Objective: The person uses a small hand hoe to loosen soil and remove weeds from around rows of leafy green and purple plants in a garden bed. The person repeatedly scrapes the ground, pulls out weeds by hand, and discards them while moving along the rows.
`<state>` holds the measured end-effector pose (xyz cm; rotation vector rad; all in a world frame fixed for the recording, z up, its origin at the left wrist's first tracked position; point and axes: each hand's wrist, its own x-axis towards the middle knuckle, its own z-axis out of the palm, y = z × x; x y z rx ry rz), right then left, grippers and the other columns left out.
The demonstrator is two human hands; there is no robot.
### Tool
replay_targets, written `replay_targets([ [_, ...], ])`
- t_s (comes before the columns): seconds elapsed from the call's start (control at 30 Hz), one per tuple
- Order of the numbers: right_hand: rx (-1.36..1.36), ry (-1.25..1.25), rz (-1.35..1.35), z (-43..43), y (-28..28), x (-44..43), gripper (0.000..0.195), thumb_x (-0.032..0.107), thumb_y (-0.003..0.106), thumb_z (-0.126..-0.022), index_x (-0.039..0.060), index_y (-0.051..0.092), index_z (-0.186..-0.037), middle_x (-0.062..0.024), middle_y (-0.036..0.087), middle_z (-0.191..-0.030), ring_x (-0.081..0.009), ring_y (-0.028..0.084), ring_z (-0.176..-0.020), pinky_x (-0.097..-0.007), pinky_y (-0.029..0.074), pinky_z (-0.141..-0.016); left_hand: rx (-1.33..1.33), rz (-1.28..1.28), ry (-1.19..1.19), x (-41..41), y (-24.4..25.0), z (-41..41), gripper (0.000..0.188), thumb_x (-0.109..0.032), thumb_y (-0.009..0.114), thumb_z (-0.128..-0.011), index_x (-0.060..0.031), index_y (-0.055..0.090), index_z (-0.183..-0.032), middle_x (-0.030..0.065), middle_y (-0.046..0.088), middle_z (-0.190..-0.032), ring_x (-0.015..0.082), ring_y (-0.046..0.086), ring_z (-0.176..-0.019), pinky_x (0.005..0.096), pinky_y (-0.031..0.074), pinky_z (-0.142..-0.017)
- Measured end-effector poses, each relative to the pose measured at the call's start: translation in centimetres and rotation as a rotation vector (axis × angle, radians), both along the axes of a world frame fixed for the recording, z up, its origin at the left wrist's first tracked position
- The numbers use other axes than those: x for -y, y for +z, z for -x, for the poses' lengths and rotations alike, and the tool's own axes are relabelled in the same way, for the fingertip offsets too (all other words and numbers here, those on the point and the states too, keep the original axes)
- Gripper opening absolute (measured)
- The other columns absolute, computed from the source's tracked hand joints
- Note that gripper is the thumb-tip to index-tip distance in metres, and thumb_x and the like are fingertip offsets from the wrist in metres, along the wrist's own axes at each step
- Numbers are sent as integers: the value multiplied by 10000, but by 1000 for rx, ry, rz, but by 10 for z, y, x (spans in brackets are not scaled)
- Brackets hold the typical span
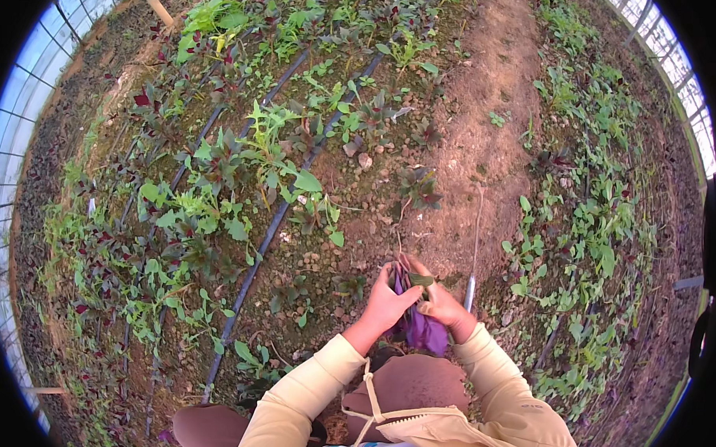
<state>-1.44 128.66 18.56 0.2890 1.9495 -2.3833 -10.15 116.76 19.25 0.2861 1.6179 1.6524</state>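
Observation:
Between my two hands is a bunch of purple-leaved plants, its leaves hanging toward my knee and its stems pointing away from me. My left hand is closed around the left side of the bunch, with the thumb across it. My right hand holds the right side, near a green leaf. Thin pale stems or roots reach beyond my fingers toward a small dark-leaved plant. A thin metal tool with a silvery handle lies on the soil just right of my right hand.
Black drip irrigation hoses run through the bed of green and dark red plants at left. A bare soil path runs ahead, with another leafy row to its right. Translucent greenhouse walls curve along both sides.

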Motion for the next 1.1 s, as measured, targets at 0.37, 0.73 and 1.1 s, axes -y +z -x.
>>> replay_targets([
  [0.37,235,56,363,9,-32,54,752,244,708,-685,15,309,-1279,-57,426,-1212,-156,392,-1120,-305,317,-973,-488,219,0,36,-20,18,489,-180,670,-702,6,449,-1097,141,525,-1006,216,516,-951,346,418,-829],
  [0.73,384,-81,237,11,-18,50,378,71,604,-779,16,481,-1132,-42,564,-956,-143,555,-845,-289,485,-741,-579,393,30,113,-1,-24,830,-408,694,-670,19,333,-1283,209,426,-1217,368,383,-1127,418,303,-976],
  [1.1,12,-426,-1152,67,-27,-214,642,284,618,-810,-21,342,-1302,-164,516,-1200,-295,537,-1016,-374,415,-881,-365,580,-102,204,-29,-67,455,-229,625,-741,-25,488,-1124,114,589,-938,309,550,-932,385,434,-835],
])
